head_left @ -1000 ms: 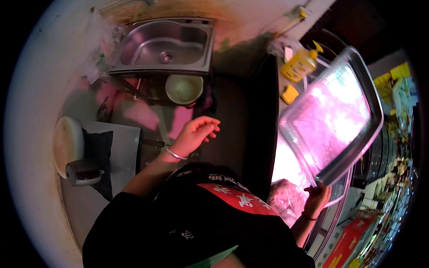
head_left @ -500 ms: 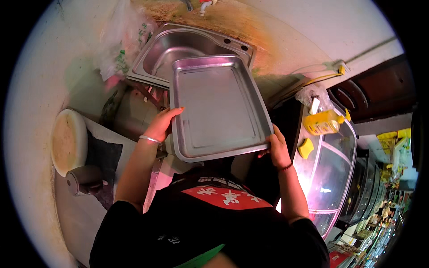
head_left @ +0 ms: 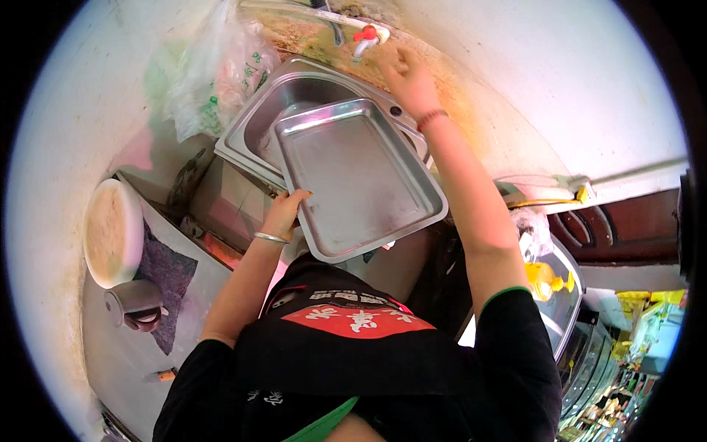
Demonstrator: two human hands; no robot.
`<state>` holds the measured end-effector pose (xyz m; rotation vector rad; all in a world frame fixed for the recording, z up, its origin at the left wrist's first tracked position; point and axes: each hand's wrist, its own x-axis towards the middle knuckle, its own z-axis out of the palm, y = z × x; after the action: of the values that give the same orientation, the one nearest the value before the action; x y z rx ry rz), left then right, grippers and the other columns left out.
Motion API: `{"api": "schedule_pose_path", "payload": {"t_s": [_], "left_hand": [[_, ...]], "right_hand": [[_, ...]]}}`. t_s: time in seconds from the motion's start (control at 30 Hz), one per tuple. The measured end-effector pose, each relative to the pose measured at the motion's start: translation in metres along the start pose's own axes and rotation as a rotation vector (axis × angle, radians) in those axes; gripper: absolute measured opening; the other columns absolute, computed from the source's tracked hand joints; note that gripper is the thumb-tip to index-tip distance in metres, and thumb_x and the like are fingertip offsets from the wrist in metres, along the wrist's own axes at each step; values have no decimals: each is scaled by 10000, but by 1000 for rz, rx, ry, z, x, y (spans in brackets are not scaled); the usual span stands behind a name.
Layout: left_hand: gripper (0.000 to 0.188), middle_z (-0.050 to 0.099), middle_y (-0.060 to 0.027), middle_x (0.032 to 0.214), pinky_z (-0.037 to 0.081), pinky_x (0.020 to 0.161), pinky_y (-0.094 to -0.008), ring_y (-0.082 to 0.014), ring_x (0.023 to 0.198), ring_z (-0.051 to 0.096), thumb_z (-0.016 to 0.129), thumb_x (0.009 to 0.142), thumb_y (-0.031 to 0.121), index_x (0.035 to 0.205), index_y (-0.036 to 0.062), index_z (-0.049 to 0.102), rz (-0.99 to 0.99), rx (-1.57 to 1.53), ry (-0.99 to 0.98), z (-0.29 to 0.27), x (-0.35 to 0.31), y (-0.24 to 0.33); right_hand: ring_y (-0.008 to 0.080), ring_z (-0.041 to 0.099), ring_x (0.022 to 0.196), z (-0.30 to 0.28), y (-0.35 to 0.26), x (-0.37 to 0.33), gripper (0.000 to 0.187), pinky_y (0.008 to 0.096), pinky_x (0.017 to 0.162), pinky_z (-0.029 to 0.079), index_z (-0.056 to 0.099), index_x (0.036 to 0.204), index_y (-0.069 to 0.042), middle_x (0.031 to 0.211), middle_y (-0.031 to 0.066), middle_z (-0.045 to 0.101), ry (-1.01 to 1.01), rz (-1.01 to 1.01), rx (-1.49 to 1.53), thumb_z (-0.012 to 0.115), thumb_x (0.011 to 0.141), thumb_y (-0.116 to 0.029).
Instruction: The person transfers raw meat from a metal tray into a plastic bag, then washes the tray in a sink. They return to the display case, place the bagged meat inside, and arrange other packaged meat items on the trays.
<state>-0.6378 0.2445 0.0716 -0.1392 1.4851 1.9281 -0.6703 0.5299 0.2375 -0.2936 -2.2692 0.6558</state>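
Note:
A shallow rectangular metal tray [head_left: 357, 173] tilts over the near right side of the steel sink [head_left: 234, 147]. My left hand [head_left: 286, 212] grips its left edge, thumb on the inner face and the other fingers hidden beneath. My right hand [head_left: 410, 79] is off the tray, reaching past the sink toward the wall. Its fingers are bent and apart, with nothing seen in them. Just beyond those fingers is a white tap [head_left: 361, 48] with a red handle [head_left: 366, 33]; a small gap shows between hand and tap.
A crumpled clear plastic bag [head_left: 221, 81] hangs left of the sink. On the left counter [head_left: 121, 353] are a round board [head_left: 112, 234], a grey-brown jug [head_left: 135, 303], a dark cloth [head_left: 171, 276] and an orange-handled tool [head_left: 166, 375]. A yellow pump bottle [head_left: 543, 281] stands at right.
My right hand has let go of the tray's near right corner and moved up toward the tap. My left hand still holds the tray, which has turned slightly. The view has shifted.

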Motion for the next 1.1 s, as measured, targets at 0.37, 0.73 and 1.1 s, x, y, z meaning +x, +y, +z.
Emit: {"api": "schedule_pose_path", "payload": {"t_s": [0.37,0.73,1.1], "left_hand": [[419,595,-70,918,474,694,-316,-168,814,577,618,770,229,1103,-19,557,-58,84,-35,-2,41,34],[272,617,-84,891,509,684,-325,-195,743,619,571,806,184,991,-15,566,-194,-52,-187,-25,70,48],[289,623,-80,934,525,691,-335,-201,804,635,543,842,197,1059,5,548,-239,-129,-329,-7,79,-1]], "right_hand": [[327,639,871,74,9,102,441,381,783,493,646,1045,-29,934,217,659,-278,120,-318,582,820,-403],[272,537,1122,-28,49,-62,515,346,933,432,483,1262,50,1233,227,532,48,366,187,608,888,-282],[225,508,1085,22,-17,-231,535,382,894,433,383,1330,-55,1278,91,476,204,915,1003,566,913,-335]]}}
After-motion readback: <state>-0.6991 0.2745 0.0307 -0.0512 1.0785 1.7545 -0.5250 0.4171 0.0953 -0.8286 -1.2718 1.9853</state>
